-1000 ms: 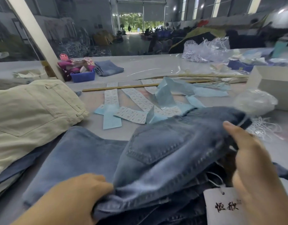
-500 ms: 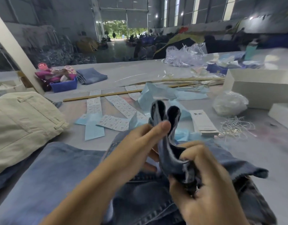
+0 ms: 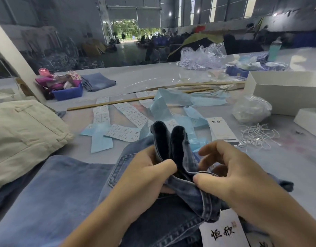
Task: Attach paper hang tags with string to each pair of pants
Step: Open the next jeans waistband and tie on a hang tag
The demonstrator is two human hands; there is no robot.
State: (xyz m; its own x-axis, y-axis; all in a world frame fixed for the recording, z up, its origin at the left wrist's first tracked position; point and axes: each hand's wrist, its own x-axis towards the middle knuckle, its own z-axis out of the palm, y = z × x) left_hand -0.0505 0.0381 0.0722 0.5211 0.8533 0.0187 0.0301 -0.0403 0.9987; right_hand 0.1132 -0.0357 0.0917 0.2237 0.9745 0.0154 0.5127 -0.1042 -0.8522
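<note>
Blue jeans (image 3: 61,193) lie spread before me on the table. Their waistband (image 3: 169,145) is bunched upright into two dark folds between my hands. My left hand (image 3: 144,175) grips the band from the left, thumb pressed across it. My right hand (image 3: 230,175) pinches the band's lower edge with its thumb, the other fingers loosely spread above. A white hang tag with black characters (image 3: 223,230) lies on the denim under my right wrist. A stack of hang tags (image 3: 222,129) rests ahead, beside loose white strings (image 3: 258,136).
Cream pants (image 3: 23,132) are piled at the left. Sticker sheets (image 3: 125,118) and blue backing paper (image 3: 171,104) litter the middle. A wooden stick (image 3: 107,104), a blue bin (image 3: 68,92), folded jeans (image 3: 98,83), a plastic bag (image 3: 251,108) and white boxes (image 3: 285,93) stand farther back.
A second ago my hands held the jeans wide apart; they came together and bunched the waistband upright. Since half a second ago my right fingers have loosened and spread.
</note>
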